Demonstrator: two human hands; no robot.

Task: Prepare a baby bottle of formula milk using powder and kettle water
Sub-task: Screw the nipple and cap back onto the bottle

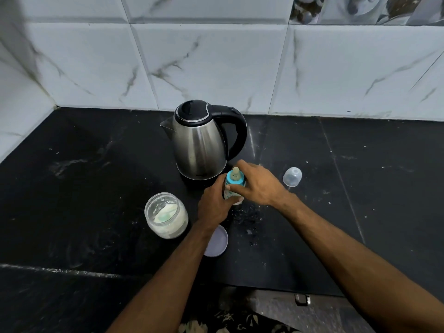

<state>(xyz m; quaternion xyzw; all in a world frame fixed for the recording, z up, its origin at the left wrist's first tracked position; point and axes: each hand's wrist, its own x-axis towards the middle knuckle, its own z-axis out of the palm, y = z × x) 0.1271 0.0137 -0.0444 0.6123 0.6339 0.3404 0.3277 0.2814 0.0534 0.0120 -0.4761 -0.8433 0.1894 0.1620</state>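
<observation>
The baby bottle [232,188] stands upright on the black counter [96,188], just in front of the kettle [199,140], and you have both hands on it. Your left hand [215,204] is wrapped around the lower body and holds it steady, while your right hand [257,186] is closed over the blue collar [234,180] below the teat [236,173], thumb and fingers pinching the ring. That reads as the teat being screwed on or off; which way you cannot tell from a single view. The jar of powder [166,215] sits open just to your left with a scoop resting in it, its lid [216,240] lies near your left forearm, and the clear bottle cap [292,176] stands apart to the right. So the jar has been opened and the cap removed, and the cap at least is yet to go back on. Whether powder and water are already in the bottle is hard to say, because your hands cover nearly all of its body and only a pale patterned strip shows between them. The kettle's lid is down, its water level cannot be seen, and part of its base is hidden behind the bottle and your hands.
</observation>
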